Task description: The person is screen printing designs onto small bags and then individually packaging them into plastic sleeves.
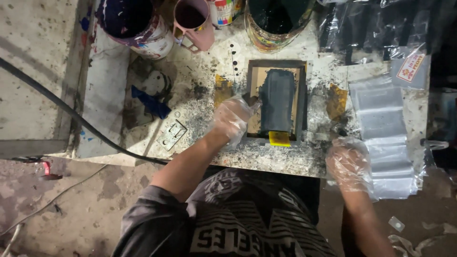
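The left hand, in a thin clear plastic glove, rests on the desk with its fingers curled against the left rail of a small wooden printing frame; how tightly they grip the rail cannot be told through the crumpled glove. The frame lies flat, touching the fingers, at about 2 o'clock from the hand. Its mesh is covered by a dark grey-blue smear of ink, and a yellow squeegee sits at the frame's near edge, at about 4 o'clock from the left hand, touching neither hand.

The right hand, gloved the same way, lies at the desk's front edge at about 4 o'clock from the frame, apart from it. Its fingers are loosely bent and press down on the near end of a stack of clear plastic bags that runs off toward 12 o'clock; whether they pinch a bag cannot be told.

Farther out, at 12 o'clock from the frame, stands a large tin of dark ink. At 11 o'clock stand a pink cup and a paint-smeared white bucket. A metal hinge lies at 9 o'clock from the left hand, and a black cable crosses the desk's left side.
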